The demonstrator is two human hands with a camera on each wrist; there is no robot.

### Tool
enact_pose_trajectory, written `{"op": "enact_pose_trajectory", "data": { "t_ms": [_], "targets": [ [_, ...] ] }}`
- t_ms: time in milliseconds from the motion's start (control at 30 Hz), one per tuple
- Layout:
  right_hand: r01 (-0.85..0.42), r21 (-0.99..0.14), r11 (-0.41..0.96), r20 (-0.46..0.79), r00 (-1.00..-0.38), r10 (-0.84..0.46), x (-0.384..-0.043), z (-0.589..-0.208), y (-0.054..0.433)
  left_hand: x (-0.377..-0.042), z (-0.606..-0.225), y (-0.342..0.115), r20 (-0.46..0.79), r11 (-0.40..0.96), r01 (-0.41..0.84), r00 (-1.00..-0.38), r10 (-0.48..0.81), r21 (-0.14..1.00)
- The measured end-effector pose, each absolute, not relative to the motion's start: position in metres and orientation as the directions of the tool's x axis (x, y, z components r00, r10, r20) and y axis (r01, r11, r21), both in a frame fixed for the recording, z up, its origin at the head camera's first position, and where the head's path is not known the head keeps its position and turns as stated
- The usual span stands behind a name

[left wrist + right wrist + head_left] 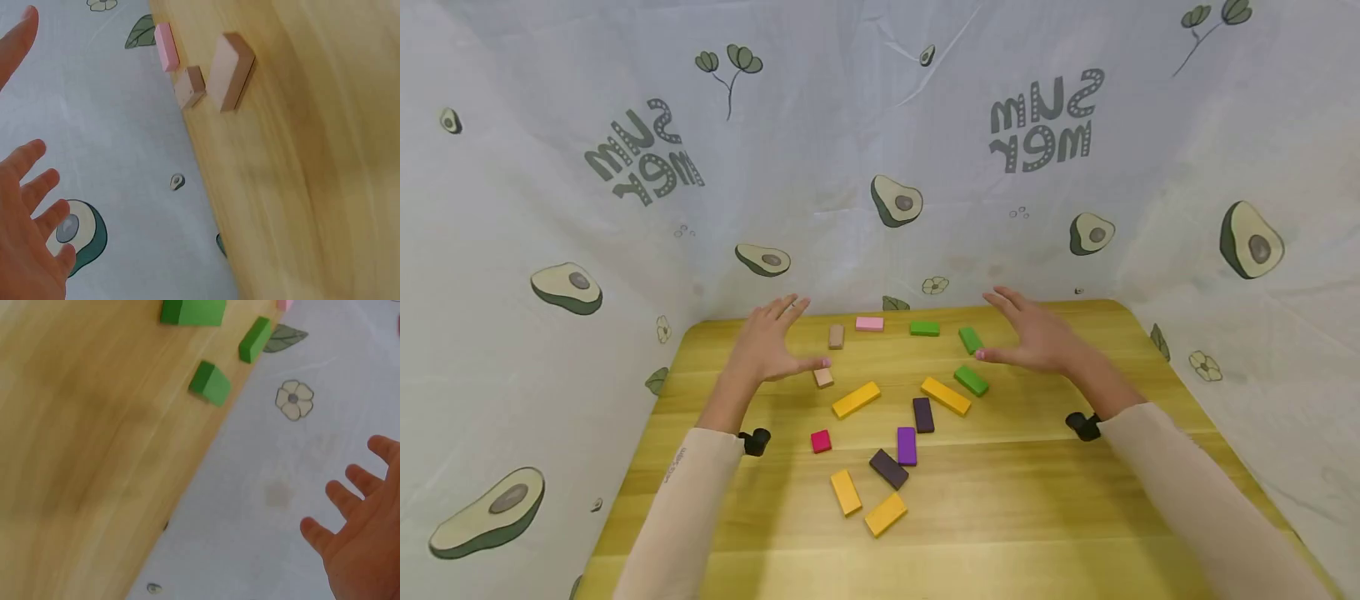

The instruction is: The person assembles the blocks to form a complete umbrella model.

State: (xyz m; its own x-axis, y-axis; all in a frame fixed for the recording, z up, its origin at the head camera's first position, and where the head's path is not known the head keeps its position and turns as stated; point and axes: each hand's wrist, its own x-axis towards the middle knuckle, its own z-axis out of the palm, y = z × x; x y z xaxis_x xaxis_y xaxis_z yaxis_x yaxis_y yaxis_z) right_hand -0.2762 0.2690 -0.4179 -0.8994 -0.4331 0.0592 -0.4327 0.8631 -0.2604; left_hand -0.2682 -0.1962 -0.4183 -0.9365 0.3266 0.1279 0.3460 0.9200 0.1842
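Held above the far left of the table, my left hand (pixel 769 343) has its fingers spread and holds nothing. Its thumb overlaps a tan block (pixel 824 378) in the head view; a brownish block (pixel 837 337) and a pink block (pixel 869 324) lie just beyond. My right hand (pixel 1036 337) hovers at the far right, fingers extended, also holding nothing. Nearest to it are three green blocks, one by the thumb tip (pixel 970 340), a second green block (pixel 972 381) and a third green block (pixel 924 329). The left wrist view shows the tan block (pixel 230 72) close up.
Several yellow blocks (pixel 856 401) lie around the middle and front of the wooden table (pixel 1000 517). Among them are two dark blocks (pixel 923 415), a purple block (pixel 907 447) and a red block (pixel 821 442). A white printed cloth (pixel 820 150) hangs behind and at both sides.
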Motion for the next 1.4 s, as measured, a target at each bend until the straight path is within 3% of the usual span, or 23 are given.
{"op": "enact_pose_trajectory", "data": {
  "t_ms": [333,867,1400],
  "targets": [
    [-0.465,-0.37,0.804,0.048,-0.874,-0.484,-0.253,-0.44,0.246,-0.246,-0.452,-0.184,0.151,0.882,0.404,-0.914,0.377,0.244],
    [-0.494,-0.465,0.734,0.044,-0.842,-0.538,-0.223,-0.474,0.202,-0.214,-0.498,-0.153,0.073,0.819,0.426,-0.899,0.433,0.384],
    [-0.497,-0.527,0.69,0.074,-0.835,-0.545,-0.202,-0.509,0.177,-0.184,-0.524,-0.135,0.044,0.78,0.458,-0.872,0.488,0.426]
  ]
}}
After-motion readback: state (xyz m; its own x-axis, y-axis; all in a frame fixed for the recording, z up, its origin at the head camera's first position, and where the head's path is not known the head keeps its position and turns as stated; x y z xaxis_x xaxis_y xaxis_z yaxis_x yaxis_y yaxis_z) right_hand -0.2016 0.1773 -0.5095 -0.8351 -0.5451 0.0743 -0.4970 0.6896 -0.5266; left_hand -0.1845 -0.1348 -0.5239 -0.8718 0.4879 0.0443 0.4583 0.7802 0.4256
